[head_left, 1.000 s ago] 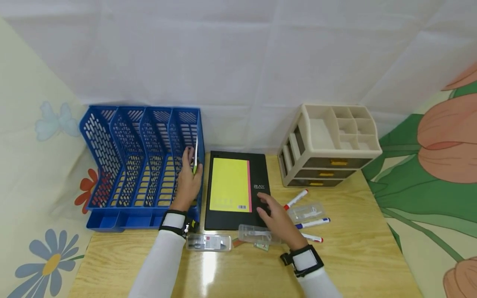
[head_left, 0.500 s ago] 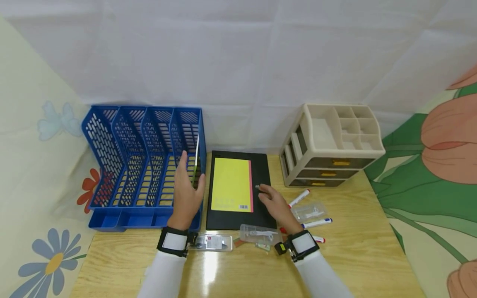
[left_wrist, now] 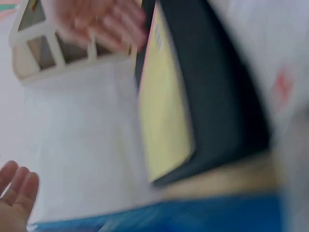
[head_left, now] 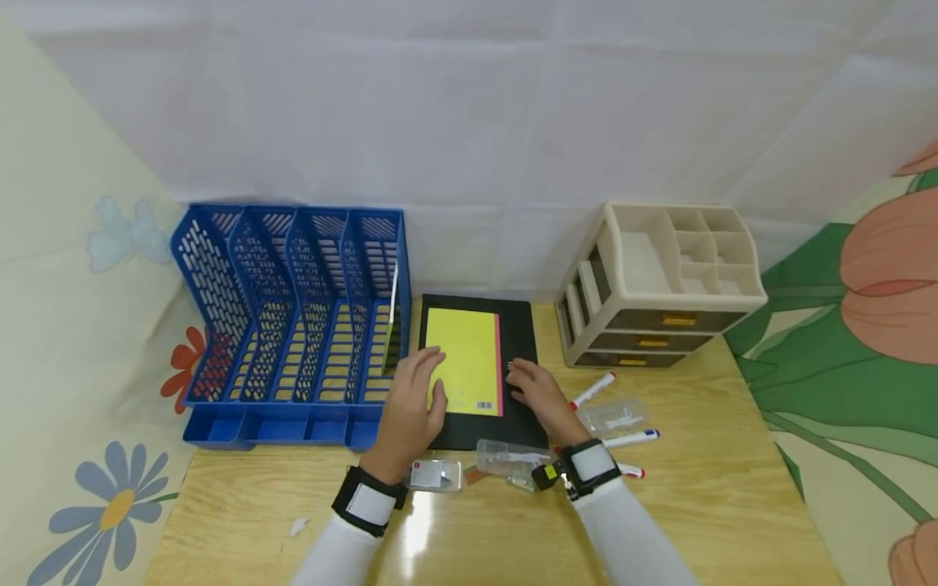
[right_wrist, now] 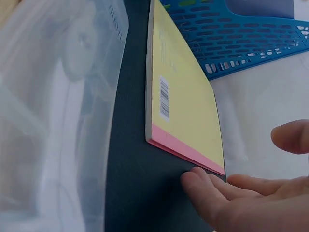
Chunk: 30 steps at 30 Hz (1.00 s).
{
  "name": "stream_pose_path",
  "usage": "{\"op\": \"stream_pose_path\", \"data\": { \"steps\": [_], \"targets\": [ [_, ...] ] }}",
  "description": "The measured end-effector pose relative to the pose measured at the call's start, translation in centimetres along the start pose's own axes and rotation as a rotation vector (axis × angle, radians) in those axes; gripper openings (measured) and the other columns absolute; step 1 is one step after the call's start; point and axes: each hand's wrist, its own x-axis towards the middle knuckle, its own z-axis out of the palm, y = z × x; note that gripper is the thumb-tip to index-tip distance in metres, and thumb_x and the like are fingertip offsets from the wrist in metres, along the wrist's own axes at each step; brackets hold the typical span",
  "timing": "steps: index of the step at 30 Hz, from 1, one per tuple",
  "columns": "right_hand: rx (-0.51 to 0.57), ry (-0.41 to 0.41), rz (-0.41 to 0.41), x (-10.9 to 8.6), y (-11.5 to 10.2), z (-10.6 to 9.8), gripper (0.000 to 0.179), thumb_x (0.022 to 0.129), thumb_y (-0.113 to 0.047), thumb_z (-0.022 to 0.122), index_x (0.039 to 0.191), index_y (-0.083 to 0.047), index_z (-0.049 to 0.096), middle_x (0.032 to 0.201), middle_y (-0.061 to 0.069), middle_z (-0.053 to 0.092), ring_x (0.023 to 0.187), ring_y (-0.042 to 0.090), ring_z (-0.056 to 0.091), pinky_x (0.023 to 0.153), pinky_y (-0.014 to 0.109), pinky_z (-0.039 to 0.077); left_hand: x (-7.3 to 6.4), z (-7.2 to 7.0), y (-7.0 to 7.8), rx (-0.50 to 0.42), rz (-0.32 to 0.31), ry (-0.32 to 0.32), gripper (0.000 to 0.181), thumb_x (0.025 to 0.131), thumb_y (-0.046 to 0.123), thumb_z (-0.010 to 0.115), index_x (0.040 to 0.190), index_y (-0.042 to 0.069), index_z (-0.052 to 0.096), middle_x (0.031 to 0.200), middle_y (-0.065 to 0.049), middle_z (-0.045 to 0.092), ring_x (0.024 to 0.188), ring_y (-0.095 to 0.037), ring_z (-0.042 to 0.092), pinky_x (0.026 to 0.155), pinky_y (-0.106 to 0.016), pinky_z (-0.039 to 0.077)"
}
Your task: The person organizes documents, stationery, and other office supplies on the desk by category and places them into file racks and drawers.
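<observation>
A yellow book [head_left: 460, 370] with a pink spine lies flat on a large black folder-like item [head_left: 522, 427] in the head view. My left hand [head_left: 410, 411] is at the book's left edge, fingers extended and holding nothing; contact is unclear. By the pink edge is my right hand [head_left: 544, 400], its fingers loosely bent. In the right wrist view the fingertips [right_wrist: 193, 181] lie close to the book's pink edge [right_wrist: 183, 152], without a grip. The left wrist view is blurred. A thin book or booklet [head_left: 392, 330] stands in the blue file rack's [head_left: 293, 411] rightmost compartment.
A beige drawer organizer [head_left: 623, 289] stands at the back right. Several markers [head_left: 632, 439] and a clear case [head_left: 619, 417] lie before it. More clear cases [head_left: 506, 457] [head_left: 437, 475] lie along the black item's front edge. A small white scrap [head_left: 298, 526] is at the front left.
My left hand has let go of the thin book in the rack and moved right to the yellow book. My right hand has moved slightly, its fingers curling a little near the pink edge.
</observation>
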Motion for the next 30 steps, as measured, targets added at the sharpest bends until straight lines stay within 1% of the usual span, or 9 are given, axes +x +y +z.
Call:
{"op": "stream_pose_path", "data": {
  "steps": [3, 6, 10, 13, 16, 19, 22, 26, 30],
  "targets": [
    [0.040, -0.014, 0.016, -0.2, 0.0, 0.0, 0.056, 0.101, -0.011, 0.044, 0.147, 0.012, 0.023, 0.152, 0.032, 0.029, 0.135, 0.043, 0.036, 0.111, 0.054, 0.035, -1.0, 1.8, 0.0, -0.054, -0.088, -0.101, 0.044, 0.085, 0.001, 0.062, 0.127, -0.002, 0.054, 0.133, -0.021, 0.055, 0.124, -0.032, 0.050, 0.097, -0.049, 0.051],
    [0.065, -0.014, 0.030, -0.3, 0.1, 0.2, 0.056, 0.101, -0.012, 0.042, 0.147, 0.013, 0.023, 0.152, 0.032, 0.030, 0.134, 0.043, 0.038, 0.110, 0.054, 0.036, -1.6, 3.3, -0.2, -0.049, -0.201, -0.191, 0.047, 0.085, 0.002, 0.063, 0.131, -0.002, 0.052, 0.139, -0.024, 0.050, 0.129, -0.035, 0.046, 0.100, -0.052, 0.048],
    [0.065, 0.014, 0.044, -0.5, 0.2, 0.8, 0.054, 0.101, -0.012, 0.043, 0.147, 0.012, 0.027, 0.150, 0.032, 0.035, 0.131, 0.042, 0.042, 0.108, 0.055, 0.038, -2.0, 4.3, -0.2, -0.018, -0.366, -0.313, 0.049, 0.087, 0.005, 0.062, 0.134, -0.003, 0.050, 0.145, -0.028, 0.042, 0.133, -0.042, 0.039, 0.105, -0.055, 0.042],
    [0.036, 0.063, 0.050, -0.5, 0.3, 1.2, 0.052, 0.100, -0.012, 0.045, 0.145, 0.011, 0.033, 0.148, 0.030, 0.040, 0.127, 0.040, 0.046, 0.107, 0.055, 0.040, -2.1, 4.9, -0.3, -0.017, -0.455, -0.372, 0.048, 0.088, 0.004, 0.060, 0.133, -0.005, 0.050, 0.145, -0.034, 0.040, 0.134, -0.047, 0.037, 0.107, -0.057, 0.039],
    [0.019, 0.092, 0.042, -0.5, 0.4, 1.7, 0.051, 0.099, -0.012, 0.047, 0.143, 0.010, 0.037, 0.147, 0.028, 0.043, 0.127, 0.038, 0.047, 0.106, 0.055, 0.040, -2.1, 5.2, -0.4, -0.042, -0.514, -0.388, 0.047, 0.087, 0.002, 0.057, 0.132, -0.009, 0.051, 0.143, -0.038, 0.040, 0.134, -0.050, 0.035, 0.109, -0.058, 0.036],
    [0.048, 0.097, 0.028, -0.3, 0.6, 1.8, 0.051, 0.098, -0.010, 0.049, 0.143, 0.011, 0.038, 0.146, 0.028, 0.043, 0.129, 0.038, 0.045, 0.107, 0.056, 0.038, -2.1, 5.3, -0.5, -0.065, -0.541, -0.381, 0.046, 0.086, -0.002, 0.056, 0.131, -0.012, 0.050, 0.141, -0.038, 0.042, 0.134, -0.050, 0.034, 0.109, -0.059, 0.034],
    [0.119, 0.097, 0.027, -0.2, 0.7, 1.7, 0.052, 0.098, -0.009, 0.048, 0.144, 0.009, 0.035, 0.148, 0.026, 0.042, 0.130, 0.038, 0.044, 0.109, 0.057, 0.035, -2.1, 5.3, -0.7, -0.083, -0.552, -0.374, 0.046, 0.085, -0.005, 0.055, 0.130, -0.014, 0.050, 0.140, -0.038, 0.044, 0.134, -0.049, 0.035, 0.110, -0.058, 0.034],
    [0.253, 0.101, 0.022, -0.2, 0.6, 1.7, 0.058, 0.098, -0.008, 0.047, 0.151, 0.002, 0.025, 0.151, 0.020, 0.040, 0.130, 0.034, 0.045, 0.110, 0.055, 0.035, -2.0, 5.2, -0.8, -0.098, -0.558, -0.372, 0.047, 0.084, -0.007, 0.053, 0.131, -0.014, 0.050, 0.140, -0.038, 0.044, 0.134, -0.047, 0.035, 0.110, -0.057, 0.034],
    [0.359, 0.109, -0.008, -0.1, 0.8, 2.2, 0.064, 0.097, -0.001, 0.048, 0.153, 0.001, 0.018, 0.150, 0.023, 0.036, 0.131, 0.031, 0.042, 0.107, 0.042, 0.040, -1.9, 5.1, -0.7, -0.127, -0.581, -0.370, 0.047, 0.085, -0.007, 0.051, 0.131, -0.013, 0.051, 0.140, -0.036, 0.045, 0.135, -0.044, 0.037, 0.110, -0.055, 0.035]
  ]
}}
